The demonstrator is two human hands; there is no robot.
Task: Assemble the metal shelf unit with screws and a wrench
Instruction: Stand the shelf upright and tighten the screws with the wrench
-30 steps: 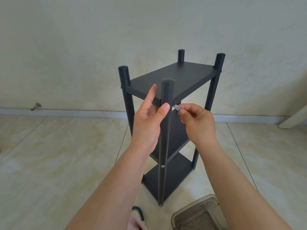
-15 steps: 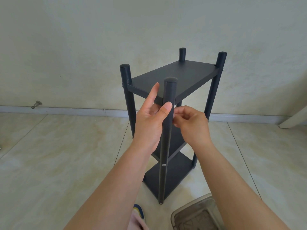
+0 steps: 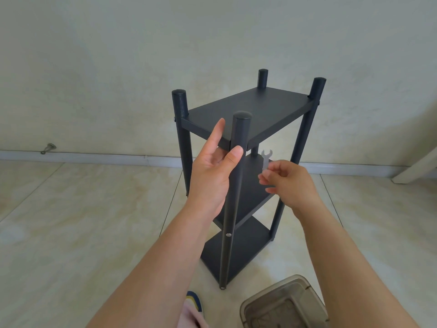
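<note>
A dark metal shelf unit [image 3: 255,110] with three shelves and four round posts stands upright on the tiled floor. My left hand [image 3: 212,171] steadies the near front post [image 3: 236,185] just under the top shelf, thumb pressed on the post and fingers straight against the shelf's edge. My right hand [image 3: 288,183] is to the right of that post, away from it, and pinches a small flat silver wrench [image 3: 266,158] that points upward with its open jaw on top. A silver screw head [image 3: 228,235] shows lower down on the near post.
A translucent plastic box [image 3: 283,304] sits on the floor at the bottom right, beside the shelf's foot. A slipper tip [image 3: 195,301] shows at the bottom. A metal door stop [image 3: 48,147] sits at the left skirting. A pale furniture leg [image 3: 416,169] stands at the far right.
My right hand has drawn back from the post's joint, down and to the right, with the wrench now upright in its fingers. My left hand has stayed on the post.
</note>
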